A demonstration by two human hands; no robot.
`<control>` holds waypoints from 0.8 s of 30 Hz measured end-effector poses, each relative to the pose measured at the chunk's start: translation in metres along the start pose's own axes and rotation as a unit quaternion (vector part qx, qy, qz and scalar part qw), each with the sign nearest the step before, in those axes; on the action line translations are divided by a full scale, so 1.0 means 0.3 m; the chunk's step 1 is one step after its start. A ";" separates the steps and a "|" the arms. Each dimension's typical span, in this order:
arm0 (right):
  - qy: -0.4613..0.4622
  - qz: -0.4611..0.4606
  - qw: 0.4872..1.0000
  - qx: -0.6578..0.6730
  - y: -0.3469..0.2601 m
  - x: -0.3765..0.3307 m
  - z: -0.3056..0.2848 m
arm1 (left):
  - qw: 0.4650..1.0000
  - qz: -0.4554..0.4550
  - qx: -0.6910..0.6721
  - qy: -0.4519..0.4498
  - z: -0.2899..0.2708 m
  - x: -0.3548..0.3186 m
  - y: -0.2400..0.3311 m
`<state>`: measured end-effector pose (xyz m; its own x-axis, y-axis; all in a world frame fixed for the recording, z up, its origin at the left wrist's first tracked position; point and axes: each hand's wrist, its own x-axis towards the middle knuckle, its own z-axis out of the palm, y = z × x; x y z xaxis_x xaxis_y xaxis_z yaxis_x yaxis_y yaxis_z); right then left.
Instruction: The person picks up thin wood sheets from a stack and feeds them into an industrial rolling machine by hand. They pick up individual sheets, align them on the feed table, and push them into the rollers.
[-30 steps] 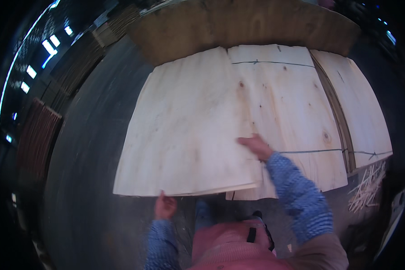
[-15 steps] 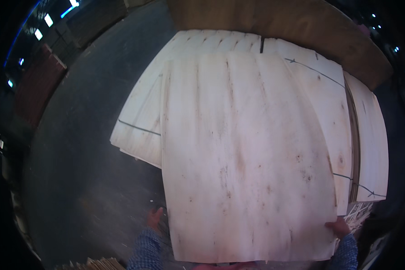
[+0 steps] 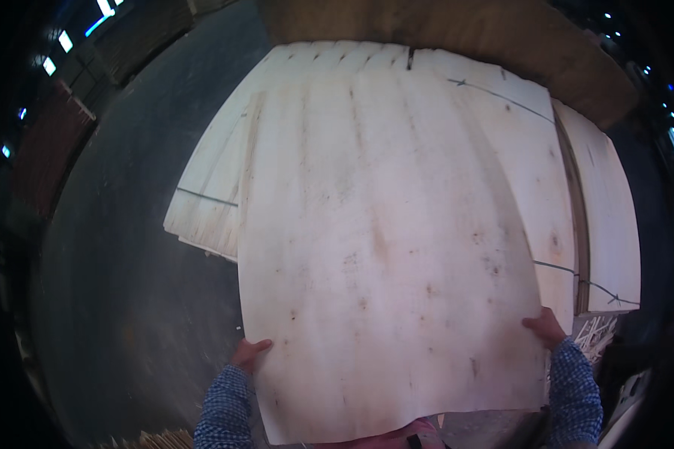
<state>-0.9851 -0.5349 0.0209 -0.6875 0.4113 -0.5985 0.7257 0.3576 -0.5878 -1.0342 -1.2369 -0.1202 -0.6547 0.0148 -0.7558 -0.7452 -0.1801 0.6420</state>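
A large pale wood veneer sheet (image 3: 389, 254) with brown knots and streaks stretches from close to my body out over the tied veneer stacks. At its left edge my left hand (image 3: 250, 354) is closed, thumb on top and the fingers hidden underneath. My right hand (image 3: 547, 328) grips the right edge in the same way, a little farther out. The near edge of the sheet bows upward in the middle. Beneath its far part lies a veneer stack (image 3: 202, 213), tied with dark cord and showing on both sides.
Another tied veneer stack (image 3: 610, 224) lies at the right. Beyond them is a brown board (image 3: 442, 30). Splintered wood scraps (image 3: 595, 337) lie near my right forearm, and more scraps (image 3: 153, 440) at the lower left. Dark floor (image 3: 135, 247) stretches along the left.
My left hand, apart from the edge before, has taken hold of the veneer sheet. Both hands are higher in view, and the near edge now bows. The whole view has shifted slightly.
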 end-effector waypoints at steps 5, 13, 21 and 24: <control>-0.061 -0.092 0.994 -0.015 -0.187 -0.256 -0.050 | 0.984 0.046 0.156 0.074 0.159 -0.348 0.293; -0.109 -0.075 0.984 0.122 -0.058 -0.726 -0.061 | 0.957 0.152 0.248 0.016 0.288 -0.774 0.431; 0.002 -0.073 0.979 0.189 0.159 -1.231 0.027 | 0.913 0.190 0.355 -0.057 0.430 -0.991 0.416; 0.061 -0.095 0.962 0.248 0.268 -1.404 0.003 | 0.895 0.242 0.359 -0.109 0.472 -1.034 0.392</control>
<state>-0.6373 -0.6801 0.2253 -0.7759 0.4847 -0.4039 0.4638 0.0041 -0.8859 -0.9368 -1.1234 0.2079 -0.8733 0.3115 -0.3747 -0.2063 0.4604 0.8634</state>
